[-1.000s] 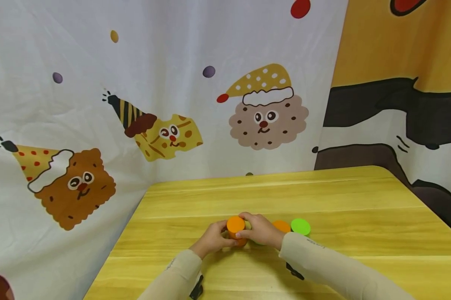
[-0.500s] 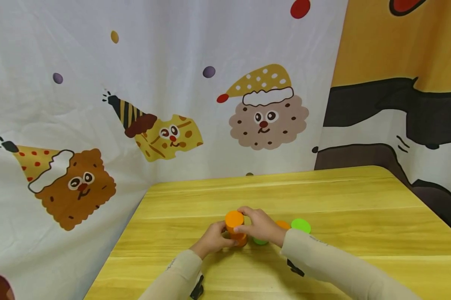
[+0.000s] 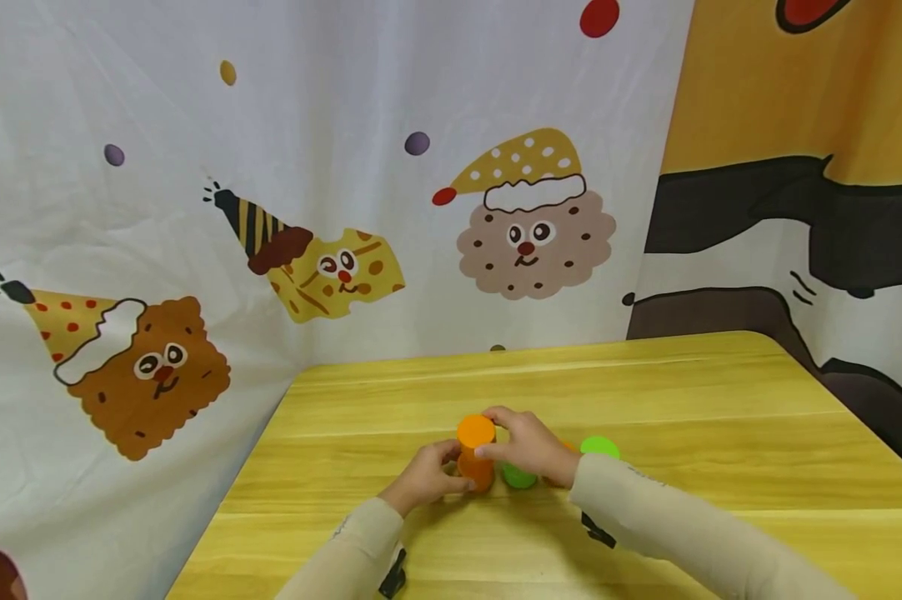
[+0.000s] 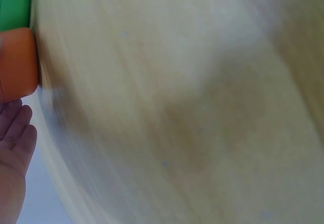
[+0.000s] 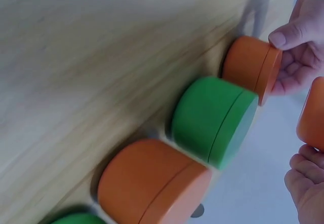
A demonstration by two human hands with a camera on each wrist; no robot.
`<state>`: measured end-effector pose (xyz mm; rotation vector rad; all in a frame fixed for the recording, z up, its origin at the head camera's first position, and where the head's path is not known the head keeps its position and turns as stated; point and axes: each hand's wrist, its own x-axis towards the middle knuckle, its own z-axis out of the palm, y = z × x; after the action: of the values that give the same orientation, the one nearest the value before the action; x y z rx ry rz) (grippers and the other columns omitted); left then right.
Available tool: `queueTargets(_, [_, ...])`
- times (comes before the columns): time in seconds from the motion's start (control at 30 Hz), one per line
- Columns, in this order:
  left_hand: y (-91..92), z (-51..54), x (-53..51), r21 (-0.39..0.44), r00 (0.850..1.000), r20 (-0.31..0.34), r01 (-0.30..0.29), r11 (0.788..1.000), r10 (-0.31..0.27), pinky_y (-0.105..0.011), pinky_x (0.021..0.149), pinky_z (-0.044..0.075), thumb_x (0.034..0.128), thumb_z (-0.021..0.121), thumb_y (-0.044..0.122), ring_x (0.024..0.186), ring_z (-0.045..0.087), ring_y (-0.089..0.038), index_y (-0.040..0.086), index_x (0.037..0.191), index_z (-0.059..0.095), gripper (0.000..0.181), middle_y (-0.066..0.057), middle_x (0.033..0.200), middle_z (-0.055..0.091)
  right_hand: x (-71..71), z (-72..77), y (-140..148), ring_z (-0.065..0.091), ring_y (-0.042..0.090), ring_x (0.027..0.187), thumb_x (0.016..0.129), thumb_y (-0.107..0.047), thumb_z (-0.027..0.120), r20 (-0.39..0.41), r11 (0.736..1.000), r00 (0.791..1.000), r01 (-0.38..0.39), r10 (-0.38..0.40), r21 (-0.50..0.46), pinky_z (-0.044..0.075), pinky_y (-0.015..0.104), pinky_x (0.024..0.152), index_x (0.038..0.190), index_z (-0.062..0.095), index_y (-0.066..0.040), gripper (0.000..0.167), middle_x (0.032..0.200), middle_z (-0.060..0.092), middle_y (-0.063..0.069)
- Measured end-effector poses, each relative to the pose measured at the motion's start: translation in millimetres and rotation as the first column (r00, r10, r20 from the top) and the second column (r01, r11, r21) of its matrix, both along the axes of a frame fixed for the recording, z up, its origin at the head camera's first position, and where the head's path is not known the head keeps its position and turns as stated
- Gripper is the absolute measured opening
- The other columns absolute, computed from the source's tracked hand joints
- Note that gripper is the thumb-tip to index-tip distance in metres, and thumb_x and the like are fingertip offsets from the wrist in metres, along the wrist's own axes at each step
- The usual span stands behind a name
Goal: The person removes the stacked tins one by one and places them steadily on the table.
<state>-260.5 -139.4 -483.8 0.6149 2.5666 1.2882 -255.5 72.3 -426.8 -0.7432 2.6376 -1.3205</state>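
Observation:
In the head view, my right hand holds an orange round container by its side, thumb on the near side. A second orange round container stands just below it on the table, and my left hand grips that one. The right wrist view shows a gap between the held orange container and the standing one. To its right stands a green round container, partly under my right hand. Each container has a seam near its top, like a lid.
Another orange container and a bright green one continue the row to the right, partly hidden by my right hand and sleeve in the head view. The wooden table meets a printed curtain behind.
My right hand has lifted its orange container upward, uncovering more of the lower orange one and the green one beside it. My left hand has stayed in place.

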Motion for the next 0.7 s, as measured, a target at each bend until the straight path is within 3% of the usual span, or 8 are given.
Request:
queueTargets(0.3, [1.3, 4.1, 0.1, 0.023, 1.000, 0.022, -0.010, 1.000, 0.009, -0.051, 0.101, 0.039, 0.0754, 0.077, 0.014, 0.110, 0.055, -0.029, 0.003, 0.111, 0.060, 0.041, -0.009, 0.110, 0.062, 0.5, 7.7, 13.2, 0.050, 0.032, 0.119, 0.084, -0.034, 0.068, 0.035, 0.999, 0.999, 0.027, -0.028, 0.040, 0.043, 0.050, 0.097, 0.131, 0.048, -0.003, 0.060, 0.129, 0.054, 0.015])
queueTargets(0.7, [3.0, 4.1, 1.4, -0.001, 0.999, 0.029, -0.019, 1.000, 0.019, -0.049, 0.100, 0.040, 0.0759, 0.077, 0.014, 0.107, 0.055, -0.027, 0.001, 0.113, 0.059, 0.044, -0.009, 0.108, 0.062, 4.5, 8.8, 35.2, 0.050, 0.030, 0.120, 0.081, -0.033, 0.071, 0.053, 0.994, 0.995, 0.081, -0.085, 0.070, 0.041, 0.049, 0.100, 0.129, 0.051, -0.005, 0.059, 0.128, 0.055, 0.012])
